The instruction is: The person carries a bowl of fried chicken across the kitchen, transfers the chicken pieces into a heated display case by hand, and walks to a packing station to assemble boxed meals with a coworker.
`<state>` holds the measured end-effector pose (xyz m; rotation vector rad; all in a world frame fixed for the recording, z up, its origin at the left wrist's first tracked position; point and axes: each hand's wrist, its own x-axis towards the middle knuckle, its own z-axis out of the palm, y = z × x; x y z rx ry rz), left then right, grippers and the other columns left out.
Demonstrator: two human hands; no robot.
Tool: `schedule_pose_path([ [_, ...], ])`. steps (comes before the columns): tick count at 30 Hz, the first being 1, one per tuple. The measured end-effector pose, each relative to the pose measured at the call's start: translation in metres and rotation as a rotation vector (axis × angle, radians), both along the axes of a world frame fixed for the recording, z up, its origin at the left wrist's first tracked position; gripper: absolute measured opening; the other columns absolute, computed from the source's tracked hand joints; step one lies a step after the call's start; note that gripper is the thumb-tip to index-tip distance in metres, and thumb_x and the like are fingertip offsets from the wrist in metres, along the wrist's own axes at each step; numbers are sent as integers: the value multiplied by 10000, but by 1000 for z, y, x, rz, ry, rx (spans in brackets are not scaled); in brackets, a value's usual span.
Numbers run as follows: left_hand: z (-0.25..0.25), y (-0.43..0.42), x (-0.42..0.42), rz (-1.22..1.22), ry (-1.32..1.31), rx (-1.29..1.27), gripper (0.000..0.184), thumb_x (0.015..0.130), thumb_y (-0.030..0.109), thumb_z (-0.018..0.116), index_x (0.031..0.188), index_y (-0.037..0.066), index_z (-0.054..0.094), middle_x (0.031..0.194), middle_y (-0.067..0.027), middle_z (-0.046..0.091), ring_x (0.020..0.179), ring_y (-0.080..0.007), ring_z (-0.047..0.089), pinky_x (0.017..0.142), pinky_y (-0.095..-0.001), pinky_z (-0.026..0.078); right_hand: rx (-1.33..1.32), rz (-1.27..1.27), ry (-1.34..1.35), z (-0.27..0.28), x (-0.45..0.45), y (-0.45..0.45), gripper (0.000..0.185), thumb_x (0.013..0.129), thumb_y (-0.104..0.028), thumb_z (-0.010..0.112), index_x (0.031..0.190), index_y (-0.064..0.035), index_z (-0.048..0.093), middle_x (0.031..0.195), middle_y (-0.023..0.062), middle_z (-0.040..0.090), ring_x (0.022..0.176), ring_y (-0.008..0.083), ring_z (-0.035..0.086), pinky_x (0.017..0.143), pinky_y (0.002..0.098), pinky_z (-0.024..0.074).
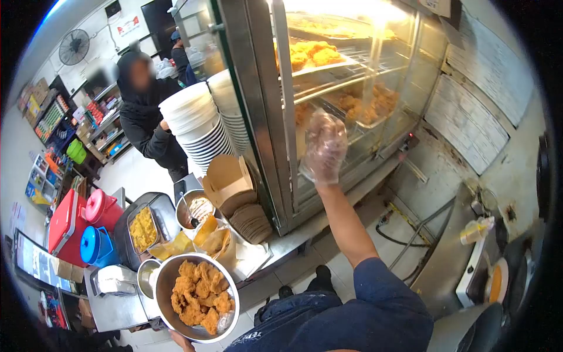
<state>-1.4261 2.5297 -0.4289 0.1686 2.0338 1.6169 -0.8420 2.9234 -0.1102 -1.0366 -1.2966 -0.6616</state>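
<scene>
My left hand [181,340] shows only in part, under the rim of a metal bowl [233,311] that it holds at the bottom of the view. Several pieces of fried chicken [199,290] lie in the bowl, with a bit of clear plastic [226,321] beside them. My right hand [325,148], in a clear plastic glove, is raised in front of the lit warming cabinet [281,117]. Its fingers are curled together; whatever they may hold is hidden. Behind that hand, trays of fried chicken [370,104] sit on the cabinet's shelves.
Stacked white tubs [193,120] and cardboard boxes [227,179] stand left of the cabinet. On the counter are a sauce bowl [196,210], a yellow food tray [143,229] and a blue bucket [97,246]. A person in black [143,117] stands across it. Cooking equipment [469,270] is at right.
</scene>
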Motion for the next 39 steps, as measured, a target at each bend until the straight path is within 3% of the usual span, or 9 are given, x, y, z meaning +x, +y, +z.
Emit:
schedule_pose_path([
  [2,3,-2,28,93,63,-49,550,872,406,378,1179,-51,377,1089,-164,502,880,-287,545,741,-389,456,-167,2,-40,11,4,-14,239,726,-43,568,952,-85,503,816,95,517,734,257,517,602,365,429],
  [11,-24,-9,73,309,218,-248,549,849,379,415,1174,-63,376,1087,-176,501,883,-293,541,743,-391,454,-45,144,-113,-6,79,23,270,702,-22,576,949,-110,512,864,85,516,805,252,518,666,368,421],
  [15,-22,-5,88,332,228,-276,550,839,366,431,1172,-68,375,1087,-181,501,884,-295,539,744,-392,454,-60,161,77,-6,101,36,182,774,-16,514,944,-82,514,853,101,523,780,247,527,667,364,434],
  [17,-17,-4,94,349,231,-287,550,834,360,439,1170,-70,375,1086,-184,501,884,-296,538,745,-392,454,-61,60,-106,2,126,39,149,805,-26,484,948,-60,511,828,110,526,766,245,530,653,365,442],
  [27,-30,-16,100,392,253,-316,556,808,330,480,1165,-83,374,1085,-197,500,887,-302,534,747,-394,452,-178,-120,122,16,183,52,124,879,-121,417,853,-23,487,804,122,504,722,269,505,653,370,402],
  [29,-38,-20,92,389,262,-313,558,803,324,488,1164,-86,373,1084,-199,500,888,-303,533,747,-395,452,-268,-77,259,10,200,55,176,879,-173,462,925,-13,519,887,91,539,816,180,525,714,319,428],
  [33,-40,-10,95,385,257,-313,562,793,312,504,1161,-91,373,1084,-205,499,889,-306,531,748,-395,451,31,91,140,69,202,53,287,838,-255,541,987,-9,527,923,75,542,836,157,539,751,294,450],
  [37,-42,-7,94,387,261,-301,566,783,300,521,1159,-96,372,1083,-210,499,890,-308,529,749,-396,450,-344,365,-284,163,171,44,358,817,-299,562,1012,0,533,977,126,564,840,203,572,754,330,477],
  [39,-45,-8,93,389,256,-302,569,778,294,529,1158,-99,372,1083,-213,499,890,-309,528,750,-397,450,-605,208,-547,178,165,71,558,779,-451,551,1112,-8,479,1046,162,542,938,254,557,797,374,461],
])
